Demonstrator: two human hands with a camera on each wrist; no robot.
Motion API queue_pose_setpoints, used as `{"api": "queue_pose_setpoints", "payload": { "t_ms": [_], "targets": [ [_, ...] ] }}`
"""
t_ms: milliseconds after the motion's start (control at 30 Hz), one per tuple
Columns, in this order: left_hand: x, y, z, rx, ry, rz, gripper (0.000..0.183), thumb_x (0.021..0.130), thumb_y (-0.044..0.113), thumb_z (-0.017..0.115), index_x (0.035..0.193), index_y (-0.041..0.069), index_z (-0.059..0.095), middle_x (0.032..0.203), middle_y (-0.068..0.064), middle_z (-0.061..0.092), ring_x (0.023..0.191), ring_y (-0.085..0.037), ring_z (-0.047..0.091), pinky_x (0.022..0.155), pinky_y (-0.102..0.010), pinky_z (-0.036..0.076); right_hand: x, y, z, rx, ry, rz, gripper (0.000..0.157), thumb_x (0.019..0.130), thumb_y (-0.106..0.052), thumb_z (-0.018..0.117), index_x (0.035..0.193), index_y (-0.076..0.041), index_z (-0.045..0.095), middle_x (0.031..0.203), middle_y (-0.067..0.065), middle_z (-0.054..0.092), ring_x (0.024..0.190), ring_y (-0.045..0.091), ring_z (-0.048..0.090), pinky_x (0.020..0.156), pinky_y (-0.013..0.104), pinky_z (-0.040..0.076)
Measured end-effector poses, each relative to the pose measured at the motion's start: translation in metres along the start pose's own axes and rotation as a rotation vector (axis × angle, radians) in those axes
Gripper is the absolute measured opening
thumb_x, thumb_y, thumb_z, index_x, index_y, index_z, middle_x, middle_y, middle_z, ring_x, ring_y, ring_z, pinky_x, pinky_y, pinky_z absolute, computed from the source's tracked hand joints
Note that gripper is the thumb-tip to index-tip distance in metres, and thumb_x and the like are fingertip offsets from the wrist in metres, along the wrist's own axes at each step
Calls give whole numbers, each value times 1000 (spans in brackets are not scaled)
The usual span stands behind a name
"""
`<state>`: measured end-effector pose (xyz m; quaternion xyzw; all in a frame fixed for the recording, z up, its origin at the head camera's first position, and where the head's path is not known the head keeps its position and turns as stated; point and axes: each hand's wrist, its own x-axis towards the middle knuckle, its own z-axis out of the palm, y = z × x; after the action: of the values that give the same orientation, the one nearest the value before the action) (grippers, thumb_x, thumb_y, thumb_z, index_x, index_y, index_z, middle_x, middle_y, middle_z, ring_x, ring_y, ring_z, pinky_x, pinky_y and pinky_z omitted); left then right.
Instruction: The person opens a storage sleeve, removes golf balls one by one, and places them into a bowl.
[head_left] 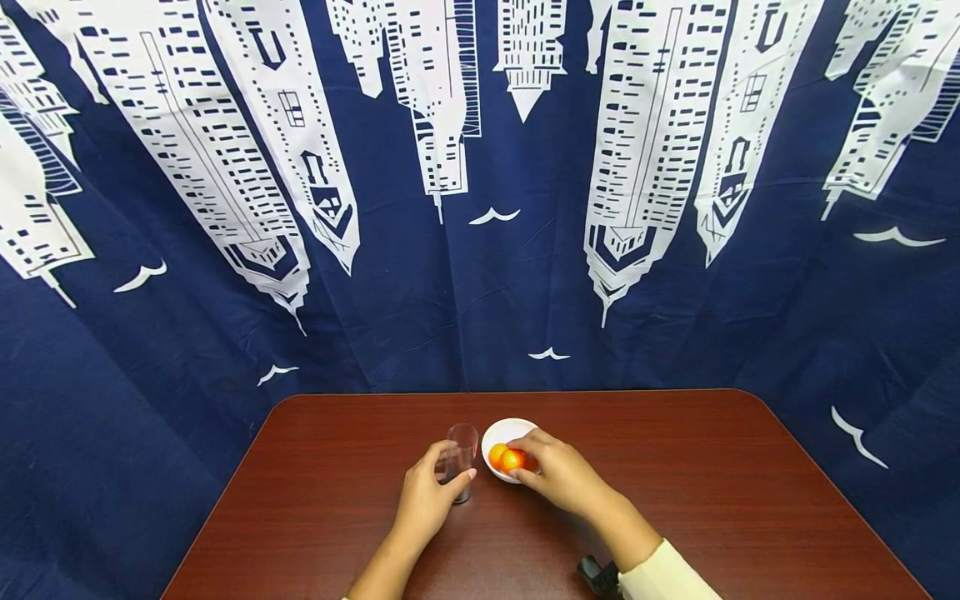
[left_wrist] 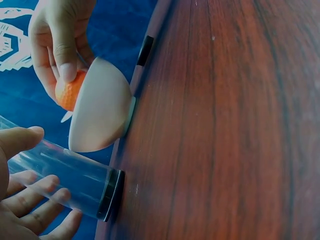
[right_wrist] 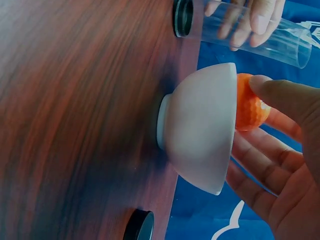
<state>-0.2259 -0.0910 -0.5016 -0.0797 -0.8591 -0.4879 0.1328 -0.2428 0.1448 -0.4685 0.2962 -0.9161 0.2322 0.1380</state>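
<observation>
A clear tube (head_left: 463, 442) with a black base stands upright on the table. My left hand (head_left: 429, 493) is around it, the thumb on the near side and the fingers spread behind the wall in the left wrist view. Just right of the tube is a white bowl (head_left: 507, 428) with orange balls in it. My right hand (head_left: 561, 473) reaches over the bowl's right rim. Its thumb and fingers pinch a dimpled orange golf ball (right_wrist: 248, 102) at the bowl's mouth. The bowl's wall hides the lower balls in both wrist views.
The brown wooden table (head_left: 337, 467) carries everything. A round black cap-like piece (right_wrist: 139, 226) lies on it beyond the bowl, hidden in the head view. A black device (head_left: 598, 575) is at the right wrist. Behind the table hangs a blue cloth (head_left: 405, 333) with white buildings.
</observation>
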Motion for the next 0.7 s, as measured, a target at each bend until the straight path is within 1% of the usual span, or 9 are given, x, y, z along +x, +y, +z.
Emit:
{"api": "queue_pose_setpoints", "payload": {
  "t_ms": [100, 200, 300, 433, 533, 700],
  "targets": [
    [0, -2, 1, -13, 4, -15, 44, 87, 26, 81, 125, 13, 62, 123, -7, 72, 114, -26, 68, 90, -41, 58, 1, 0, 1, -31, -17, 6, 37, 85, -19, 81, 119, -10, 71, 107, 2, 68, 88, 13, 63, 86, 38, 58],
    [0, -4, 3, -16, 9, -2, 44, 87, 26, 81, 123, 11, 62, 122, -7, 72, 112, -27, 69, 88, -40, 59, 3, 1, 2, -34, -30, 19, 36, 84, -20, 81, 118, -10, 72, 107, 3, 69, 90, 15, 64, 87, 40, 58],
    [0, -5, 3, -24, 8, 3, 43, 87, 26, 80, 123, 11, 62, 121, -6, 72, 111, -27, 69, 87, -40, 59, 4, 2, 2, -30, -42, 25, 35, 84, -21, 81, 117, -11, 72, 106, 2, 69, 91, 15, 65, 86, 38, 57],
    [0, -4, 3, -41, 2, -6, 43, 87, 25, 80, 123, 10, 62, 122, -7, 72, 112, -27, 69, 88, -40, 59, 6, 5, 3, -17, -73, 32, 34, 85, -23, 81, 116, -11, 72, 103, 0, 67, 85, 11, 60, 80, 32, 55],
    [-1, -4, 3, -50, -5, -14, 43, 87, 25, 80, 123, 10, 62, 123, -8, 71, 112, -27, 69, 88, -40, 59, 8, 7, 4, -9, -97, 33, 34, 85, -23, 80, 115, -10, 72, 102, 0, 66, 82, 10, 57, 78, 31, 53],
    [0, -4, 3, -64, -6, -27, 43, 87, 25, 81, 123, 12, 62, 123, -7, 71, 113, -27, 68, 89, -41, 59, 9, 7, 6, -8, -105, 6, 28, 88, -22, 77, 113, -10, 74, 106, 2, 70, 92, 15, 66, 87, 37, 57]
  ]
}}
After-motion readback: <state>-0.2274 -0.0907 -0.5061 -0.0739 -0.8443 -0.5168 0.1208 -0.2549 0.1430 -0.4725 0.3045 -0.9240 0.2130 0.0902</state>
